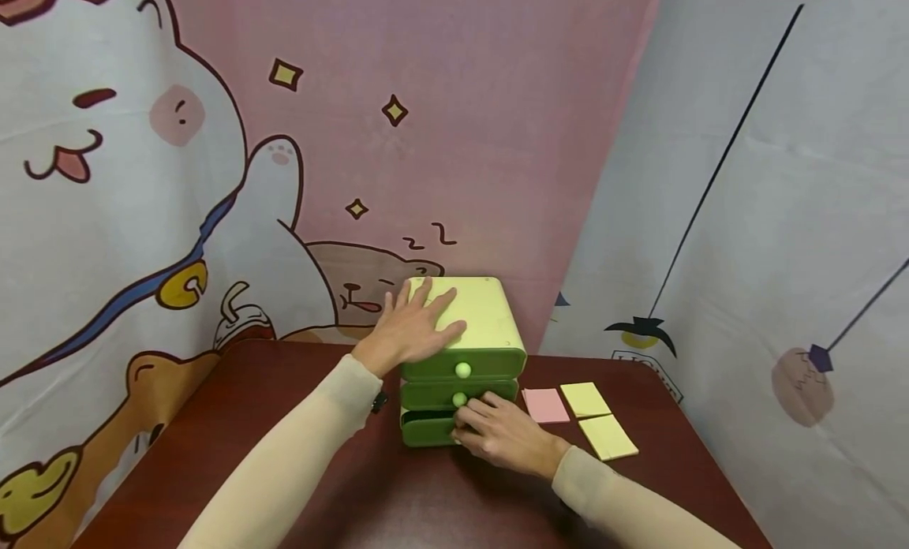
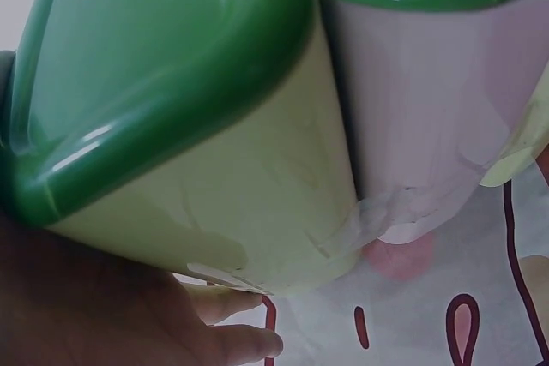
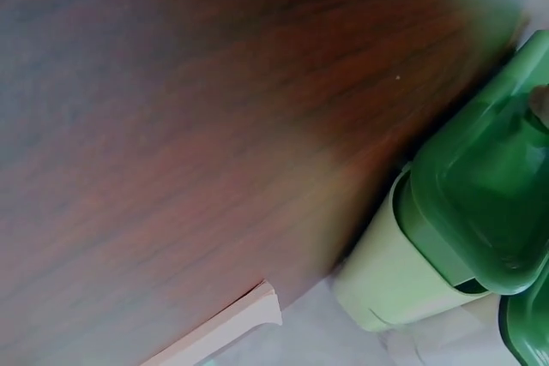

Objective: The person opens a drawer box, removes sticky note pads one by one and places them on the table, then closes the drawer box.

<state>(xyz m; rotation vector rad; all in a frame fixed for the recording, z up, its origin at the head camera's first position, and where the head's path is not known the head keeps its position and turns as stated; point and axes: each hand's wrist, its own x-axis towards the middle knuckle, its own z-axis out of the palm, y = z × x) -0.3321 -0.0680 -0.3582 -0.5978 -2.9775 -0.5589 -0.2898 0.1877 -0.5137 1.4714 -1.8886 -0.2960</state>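
Note:
A small drawer unit [image 1: 486, 312] with a pale yellow-green top and darker green drawer fronts stands on the table. My left hand [image 1: 410, 330] rests on its top with fingers spread; in the left wrist view that hand [image 2: 120, 306] lies along the unit's side. At the bottom drawer [image 1: 428, 432], which is slightly pulled out, my right hand [image 1: 506, 435] has its fingers curled and pinches the knob, mostly hidden by them. Above it, the middle drawer's round knob [image 1: 460, 400] and the top drawer's knob [image 1: 463, 370] are visible. The right wrist view shows the bottom drawer front [image 3: 480, 195] jutting from its casing.
Right of the unit lie a pink sticky-note pad [image 1: 546, 405] and two yellow pads, one farther back [image 1: 585, 399] and one nearer [image 1: 608, 437]. The dark red-brown table [image 1: 426, 502] meets a cartoon-printed cloth backdrop [image 1: 497, 139] behind the unit.

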